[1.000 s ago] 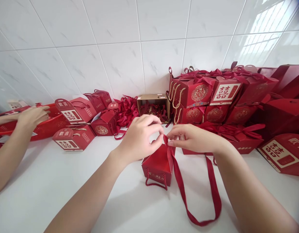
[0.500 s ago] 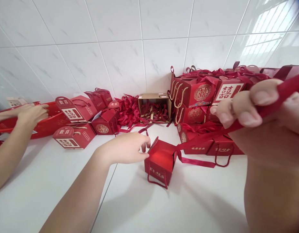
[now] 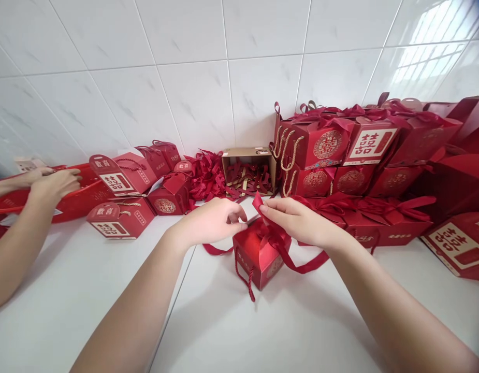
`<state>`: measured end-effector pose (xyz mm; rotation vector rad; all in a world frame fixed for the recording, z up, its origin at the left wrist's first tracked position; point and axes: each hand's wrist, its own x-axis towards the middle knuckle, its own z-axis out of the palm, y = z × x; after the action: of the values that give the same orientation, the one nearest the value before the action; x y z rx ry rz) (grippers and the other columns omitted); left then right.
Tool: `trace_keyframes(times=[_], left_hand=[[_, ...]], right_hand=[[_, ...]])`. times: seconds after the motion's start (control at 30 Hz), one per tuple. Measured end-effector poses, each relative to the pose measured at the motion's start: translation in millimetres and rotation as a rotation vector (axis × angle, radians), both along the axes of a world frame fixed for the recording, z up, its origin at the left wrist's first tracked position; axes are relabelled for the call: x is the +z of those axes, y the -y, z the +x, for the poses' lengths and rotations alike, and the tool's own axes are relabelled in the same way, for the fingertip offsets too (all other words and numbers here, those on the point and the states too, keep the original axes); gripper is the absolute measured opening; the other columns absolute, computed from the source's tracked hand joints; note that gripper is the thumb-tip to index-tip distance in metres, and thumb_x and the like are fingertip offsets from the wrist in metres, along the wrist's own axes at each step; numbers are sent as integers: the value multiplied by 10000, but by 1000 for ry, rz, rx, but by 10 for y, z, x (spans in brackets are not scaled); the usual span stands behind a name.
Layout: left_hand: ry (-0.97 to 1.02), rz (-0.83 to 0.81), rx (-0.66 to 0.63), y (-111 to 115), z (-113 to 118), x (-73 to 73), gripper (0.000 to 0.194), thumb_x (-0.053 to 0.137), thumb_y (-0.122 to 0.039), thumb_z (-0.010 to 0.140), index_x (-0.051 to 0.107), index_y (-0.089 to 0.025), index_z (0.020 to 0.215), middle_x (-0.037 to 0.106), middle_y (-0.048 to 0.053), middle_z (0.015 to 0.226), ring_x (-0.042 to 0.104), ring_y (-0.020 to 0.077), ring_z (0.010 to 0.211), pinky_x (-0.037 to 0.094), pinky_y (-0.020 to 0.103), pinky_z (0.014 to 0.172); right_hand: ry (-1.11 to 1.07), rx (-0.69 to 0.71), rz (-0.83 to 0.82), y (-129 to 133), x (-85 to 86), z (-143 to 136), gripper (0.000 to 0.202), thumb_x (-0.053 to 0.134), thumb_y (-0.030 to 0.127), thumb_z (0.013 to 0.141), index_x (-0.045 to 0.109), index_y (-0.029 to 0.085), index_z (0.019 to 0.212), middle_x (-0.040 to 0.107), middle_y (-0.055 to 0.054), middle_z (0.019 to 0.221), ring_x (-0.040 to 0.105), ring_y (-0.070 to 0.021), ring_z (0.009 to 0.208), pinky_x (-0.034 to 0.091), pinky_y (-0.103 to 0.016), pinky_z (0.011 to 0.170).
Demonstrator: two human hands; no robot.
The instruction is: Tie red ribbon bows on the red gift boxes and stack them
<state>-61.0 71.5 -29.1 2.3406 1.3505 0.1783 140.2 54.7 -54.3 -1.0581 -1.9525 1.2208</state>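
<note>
Red basket (image 3: 84, 201) far left; white tiled wall (image 3: 185, 33) behind.

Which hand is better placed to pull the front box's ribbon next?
Probably the right hand: it pinches the ribbon above the box, while the left hand is by the box's top, its grip unclear.

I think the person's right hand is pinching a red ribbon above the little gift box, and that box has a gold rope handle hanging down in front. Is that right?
Not quite: the head view shows that the rope handle is red, not gold. The right hand is indeed pinching a red ribbon above the little gift box.
</note>
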Motion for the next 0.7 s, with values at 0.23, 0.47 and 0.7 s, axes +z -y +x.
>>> trace_keyframes(times=[0.23, 0.47, 0.7], left_hand=[[86, -59, 113, -54, -19, -29, 467, 509, -438, 817, 611, -192, 1200, 747, 30, 832, 661, 209, 779, 470, 279, 690], [77, -97, 71, -28, 1, -22, 491, 526, -430, 803, 594, -208, 1237, 758, 5, 812, 670, 220, 849, 467, 267, 709], [28, -136, 48, 70, 28, 35, 469, 521, -394, 790, 587, -243, 1228, 728, -22, 701, 633, 187, 654, 416, 247, 537]], right_hand=[[32, 102, -206, -104, -180, -48, 337, 426, 368, 872, 291, 200, 612, 279, 51, 592, 261, -88, 524, 238, -242, 487], [168, 100, -62, -163, -186, -35, 270, 470, 286, 806, 422, 185, 560, 398, 2, 592, 397, -136, 589, 325, -261, 517], [166, 104, -75, -141, -180, -46, 241, 433, 295, 804, 464, 186, 591, 469, -9, 649, 452, -147, 645, 382, -266, 588]])
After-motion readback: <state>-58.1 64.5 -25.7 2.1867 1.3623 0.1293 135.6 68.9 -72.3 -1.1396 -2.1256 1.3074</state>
